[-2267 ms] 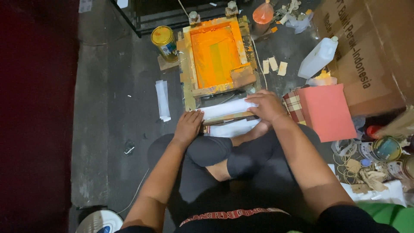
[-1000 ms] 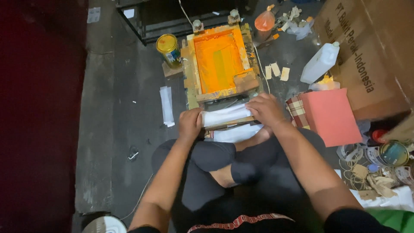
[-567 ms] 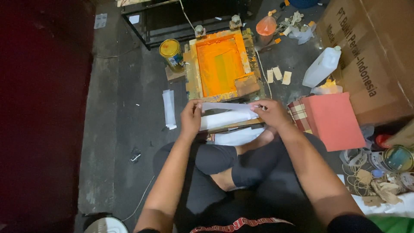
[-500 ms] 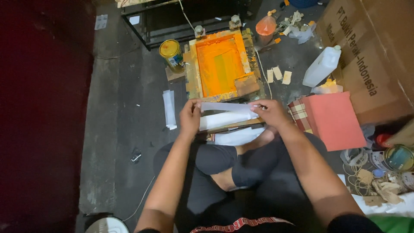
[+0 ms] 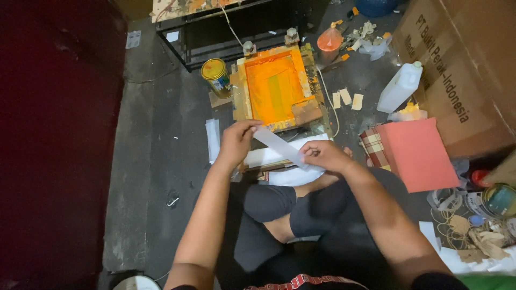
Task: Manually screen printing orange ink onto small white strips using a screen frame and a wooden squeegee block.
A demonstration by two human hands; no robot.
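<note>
Fingers of the left hand (image 5: 235, 144) and right hand (image 5: 321, 156) are pinching a white strip (image 5: 280, 147) at mid-frame, below the orange screen frame (image 5: 276, 88).

1. Both bare forearms reach forward from the lower edge of the head view, over the folded legs, toward the white paper strip (image 5: 280, 146).
2. The left hand (image 5: 236, 144) is at the strip's far, upper end, wrist slightly bent, thumb and fingers closed in a pinch on that end.
3. The right hand (image 5: 322, 156) is at the strip's near, lower end, palm down, fingers curled and gripping it.
4. The hands are apart, the strip slanting between them.
</note>
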